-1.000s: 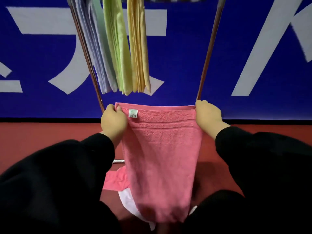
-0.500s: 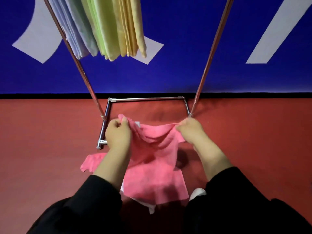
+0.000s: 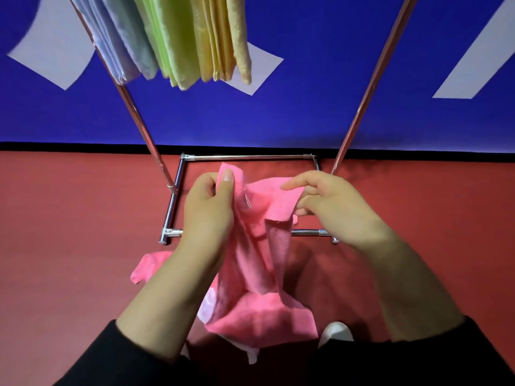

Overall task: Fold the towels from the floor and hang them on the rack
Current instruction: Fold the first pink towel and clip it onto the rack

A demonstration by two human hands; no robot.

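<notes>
Both hands hold a pink towel (image 3: pixel 250 246) above the red floor (image 3: pixel 69 246), in front of the chrome rack (image 3: pixel 172 207). The left hand (image 3: pixel 206 207) grips one upper edge of the towel, fingers curled round the cloth and the thumb pressed flat against it. The right hand (image 3: pixel 326 201) pinches the other upper edge between thumb and forefinger, the remaining fingers curled beneath. The towel sags bunched between them, twisted in the middle, and its lower part spreads out near the floor. Another pink towel (image 3: pixel 145 267) lies on the floor to the left, behind the left forearm, and something white (image 3: pixel 252 355) shows under the held towel. On the rack above hang folded towels: pale blue (image 3: pixel 117 45), green (image 3: pixel 170 43) and yellow (image 3: pixel 223 37), side by side. Behind stands a blue wall (image 3: pixel 306 107) with white shapes.
</notes>
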